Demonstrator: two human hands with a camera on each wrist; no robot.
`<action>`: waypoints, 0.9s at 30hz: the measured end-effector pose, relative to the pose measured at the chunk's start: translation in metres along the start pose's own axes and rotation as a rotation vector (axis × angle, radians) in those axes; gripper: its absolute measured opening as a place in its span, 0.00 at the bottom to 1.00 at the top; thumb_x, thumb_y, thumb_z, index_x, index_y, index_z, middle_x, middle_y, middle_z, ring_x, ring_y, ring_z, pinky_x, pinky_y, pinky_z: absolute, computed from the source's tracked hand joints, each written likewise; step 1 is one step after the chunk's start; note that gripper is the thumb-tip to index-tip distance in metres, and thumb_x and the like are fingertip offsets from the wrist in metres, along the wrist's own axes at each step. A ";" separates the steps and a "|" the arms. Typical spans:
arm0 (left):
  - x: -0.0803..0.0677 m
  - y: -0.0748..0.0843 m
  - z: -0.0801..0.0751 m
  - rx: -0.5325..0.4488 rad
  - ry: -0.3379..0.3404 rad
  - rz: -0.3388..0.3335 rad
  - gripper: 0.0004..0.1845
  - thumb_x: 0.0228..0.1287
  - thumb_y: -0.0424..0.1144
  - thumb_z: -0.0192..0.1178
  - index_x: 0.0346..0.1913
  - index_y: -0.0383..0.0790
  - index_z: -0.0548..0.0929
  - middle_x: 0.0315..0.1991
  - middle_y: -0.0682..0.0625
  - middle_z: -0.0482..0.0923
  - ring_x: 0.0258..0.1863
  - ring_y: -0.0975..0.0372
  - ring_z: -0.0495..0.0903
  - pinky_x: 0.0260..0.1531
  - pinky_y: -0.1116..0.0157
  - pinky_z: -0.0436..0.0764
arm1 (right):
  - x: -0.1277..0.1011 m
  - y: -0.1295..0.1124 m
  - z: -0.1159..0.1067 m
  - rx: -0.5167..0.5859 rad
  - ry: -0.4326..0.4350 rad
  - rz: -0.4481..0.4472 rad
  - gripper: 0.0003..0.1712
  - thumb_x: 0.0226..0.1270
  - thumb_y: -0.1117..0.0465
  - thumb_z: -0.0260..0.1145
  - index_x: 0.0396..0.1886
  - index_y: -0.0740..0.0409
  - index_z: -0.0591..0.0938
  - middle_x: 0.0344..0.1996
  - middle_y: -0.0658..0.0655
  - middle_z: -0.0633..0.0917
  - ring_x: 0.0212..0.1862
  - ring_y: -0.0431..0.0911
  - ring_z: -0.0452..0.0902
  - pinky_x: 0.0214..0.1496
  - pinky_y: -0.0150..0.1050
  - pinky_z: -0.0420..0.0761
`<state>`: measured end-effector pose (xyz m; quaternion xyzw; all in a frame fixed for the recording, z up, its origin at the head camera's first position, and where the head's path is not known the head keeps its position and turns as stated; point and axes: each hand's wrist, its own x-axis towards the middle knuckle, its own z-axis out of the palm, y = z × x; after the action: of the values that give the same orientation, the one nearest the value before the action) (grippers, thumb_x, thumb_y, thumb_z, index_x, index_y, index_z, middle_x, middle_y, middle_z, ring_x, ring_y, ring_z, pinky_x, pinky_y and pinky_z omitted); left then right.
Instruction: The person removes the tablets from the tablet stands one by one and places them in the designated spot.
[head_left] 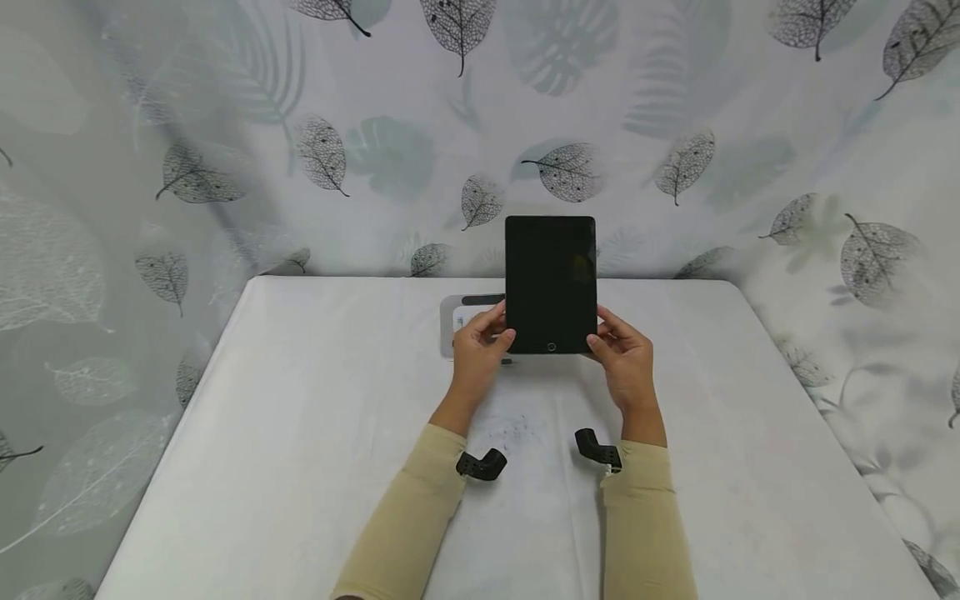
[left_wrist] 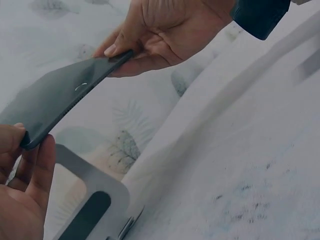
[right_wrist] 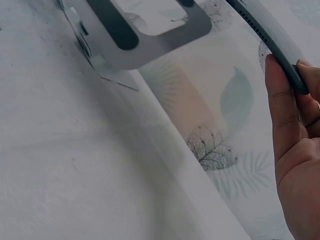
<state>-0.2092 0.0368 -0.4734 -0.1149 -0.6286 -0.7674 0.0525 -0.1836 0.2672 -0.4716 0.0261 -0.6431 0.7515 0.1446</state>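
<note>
Both hands, left hand and right hand, pinch the tablet's lower corners; it stands upright at frame centre, long axis vertical, above the bench's far edge.

Black tablet, screen dark, held upright above the table's far edge.

Both hands, left hand and right hand, hold a dark tablet upright.
</note>
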 end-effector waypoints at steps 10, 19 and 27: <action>0.008 -0.011 0.021 -0.022 -0.045 0.050 0.26 0.64 0.22 0.65 0.66 0.32 0.79 0.52 0.31 0.82 0.44 0.66 0.82 0.46 0.76 0.81 | -0.002 -0.005 -0.020 0.029 0.058 0.002 0.29 0.66 0.81 0.63 0.68 0.71 0.75 0.36 0.52 0.80 0.40 0.38 0.84 0.44 0.33 0.88; 0.013 -0.019 0.037 -0.009 -0.056 0.025 0.26 0.64 0.21 0.65 0.65 0.30 0.79 0.52 0.31 0.82 0.42 0.71 0.81 0.46 0.78 0.80 | -0.004 -0.008 -0.035 0.050 0.105 0.039 0.30 0.66 0.80 0.64 0.68 0.69 0.75 0.37 0.52 0.78 0.39 0.38 0.83 0.44 0.34 0.88; 0.013 -0.028 0.050 0.027 -0.059 0.012 0.25 0.64 0.23 0.65 0.65 0.32 0.80 0.51 0.34 0.84 0.44 0.64 0.83 0.50 0.72 0.81 | -0.005 -0.006 -0.046 0.081 0.123 0.038 0.29 0.66 0.79 0.64 0.68 0.71 0.75 0.37 0.52 0.78 0.39 0.38 0.83 0.43 0.34 0.89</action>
<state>-0.2228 0.0917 -0.4874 -0.1403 -0.6395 -0.7548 0.0401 -0.1708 0.3117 -0.4742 -0.0266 -0.6023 0.7798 0.1685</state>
